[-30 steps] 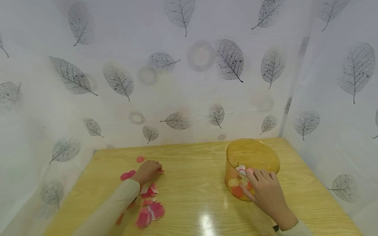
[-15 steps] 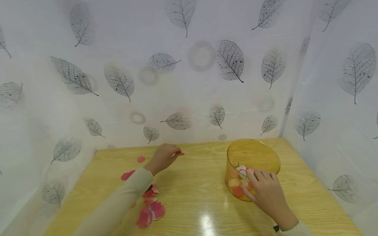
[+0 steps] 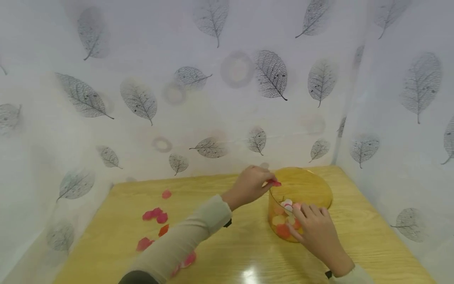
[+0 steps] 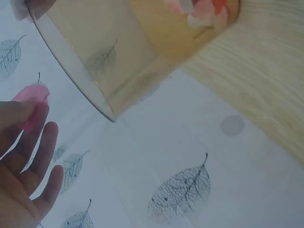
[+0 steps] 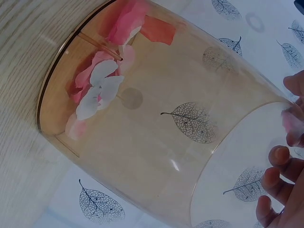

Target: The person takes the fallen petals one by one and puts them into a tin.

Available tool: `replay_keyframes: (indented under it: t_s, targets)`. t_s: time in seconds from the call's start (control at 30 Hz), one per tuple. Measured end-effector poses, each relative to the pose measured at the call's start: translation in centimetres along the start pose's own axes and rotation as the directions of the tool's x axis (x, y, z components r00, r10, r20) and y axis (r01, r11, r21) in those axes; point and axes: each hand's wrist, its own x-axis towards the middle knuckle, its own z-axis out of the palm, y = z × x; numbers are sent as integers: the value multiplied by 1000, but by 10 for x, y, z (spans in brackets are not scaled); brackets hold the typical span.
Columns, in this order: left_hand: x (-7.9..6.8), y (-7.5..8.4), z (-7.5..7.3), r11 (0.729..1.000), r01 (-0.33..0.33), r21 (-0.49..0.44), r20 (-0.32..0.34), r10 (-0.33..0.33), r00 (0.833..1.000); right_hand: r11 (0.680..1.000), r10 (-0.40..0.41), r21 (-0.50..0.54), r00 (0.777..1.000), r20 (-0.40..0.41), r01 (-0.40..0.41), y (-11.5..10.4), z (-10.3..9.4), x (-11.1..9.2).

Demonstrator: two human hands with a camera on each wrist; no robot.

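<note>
Between thumb and fingertips, my left hand (image 3: 250,185) pinches a pink petal (image 4: 32,99). It is held right at the left rim of a see-through amber container (image 3: 301,183), and its other fingers are spread in the left wrist view. My right hand (image 3: 320,232) holds the container's near side, fingers at the rim and thumb along the outer wall. Inside, at the bottom, lie red, pink and pale petals and a white flower (image 5: 102,88). Loose petals lie at the table's left: a pink petal (image 3: 166,194), an orange-red petal (image 3: 163,230) and several others.
The wood-grain table (image 3: 227,244) meets a white leaf-patterned sheet (image 3: 234,110) at its back and right edges. A petal cluster (image 3: 188,260) near the front is partly hidden by the left sleeve (image 3: 184,236).
My left hand has carried the petal from the table's left side up and rightward to the container's rim, uncovering several petals. The right hand stays on the container.
</note>
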Motion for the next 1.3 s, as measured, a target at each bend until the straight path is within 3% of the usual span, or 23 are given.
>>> replay_keyframes:
  t_s: [0.13, 0.27, 0.37, 0.53, 0.63, 0.7, 0.77, 0.9, 0.97, 1.03, 1.1, 1.17, 1.3]
  targets:
    - [17, 18, 9, 1000, -6, -16, 106, 8, 994, 1000, -1, -1, 1000, -4, 1, 0, 2, -1]
    - [31, 31, 23, 999, 10, -33, 241, -2, 971, 1000, -7, -8, 1000, -13, 7, 1, 2, -2]
    - [37, 38, 31, 999, 15, -43, 361, 2, 932, 1000, -13, -10, 1000, -17, 13, 2, 3, -2]
    - [41, 45, 36, 990, 86, -110, 540, -14, 842, 1000, -15, -12, 1000, -7, 15, 1, 3, -2]
    - [42, 46, 35, 985, 127, -112, 573, -41, 818, 1000, -15, -7, 1000, -2, 15, 1, 3, -2]
    - [41, 45, 34, 986, 129, -102, 563, -49, 825, 1000, -16, -12, 1000, 5, 16, 2, 3, -3]
    - [39, 43, 34, 987, 129, -97, 527, -59, 848, 1000, -15, -15, 1000, 6, 15, 2, 3, -3]
    - [29, 36, 31, 984, 127, -123, 383, -70, 921, 1000, -14, -19, 1000, 3, 14, 1, 4, -3]
    - [20, 32, 28, 985, 106, -135, 275, -65, 959, 1000, -12, -20, 1000, 1, 12, 1, 4, -3]
    - [9, 28, 24, 989, 73, -128, 156, -53, 986, 1000, -10, -14, 1000, 3, 10, 0, 4, -2]
    - [-3, 23, 21, 993, 48, -107, 49, -43, 998, 1000, -6, -9, 1000, 7, 6, 0, 4, -2]
    - [-17, 17, 17, 995, 38, -90, -27, -41, 999, 1000, -2, -3, 1000, 12, 2, 0, 3, -2]
    - [-48, -2, 13, 998, 43, -35, -86, -46, 995, 1000, 9, 6, 1000, 23, -9, 0, 3, -2]
